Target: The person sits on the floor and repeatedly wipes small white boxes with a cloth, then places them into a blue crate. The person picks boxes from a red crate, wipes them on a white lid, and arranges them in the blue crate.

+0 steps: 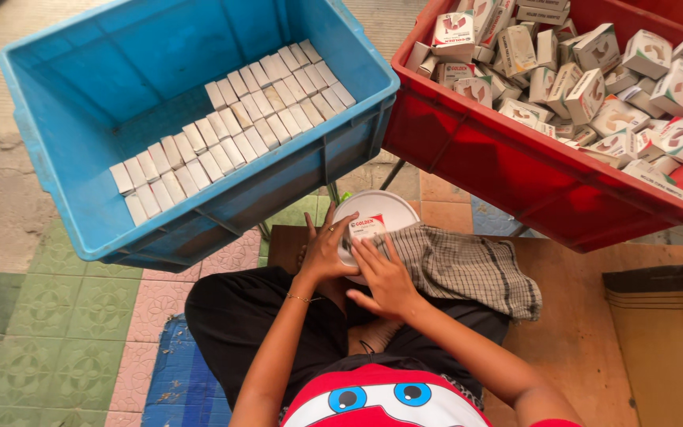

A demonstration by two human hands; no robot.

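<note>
Above tiled floor (pixel 57 316), blue crate (pixel 81 95) holds neat boxes (pixel 231 130); red crate (pixel 515 182) jumbled ones.

red crate (pixel 468 150) cropped (right) — cardboard box (pixel 666 340) too

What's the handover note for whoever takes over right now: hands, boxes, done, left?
Left hand and right hand together hold one small carton over a white round lid on the lap, beside a checked cloth.
Done: blue crate holds three neat rows of white cartons along one side; the other side is bare.
Left: red crate holds a loose heap of cartons.
</note>
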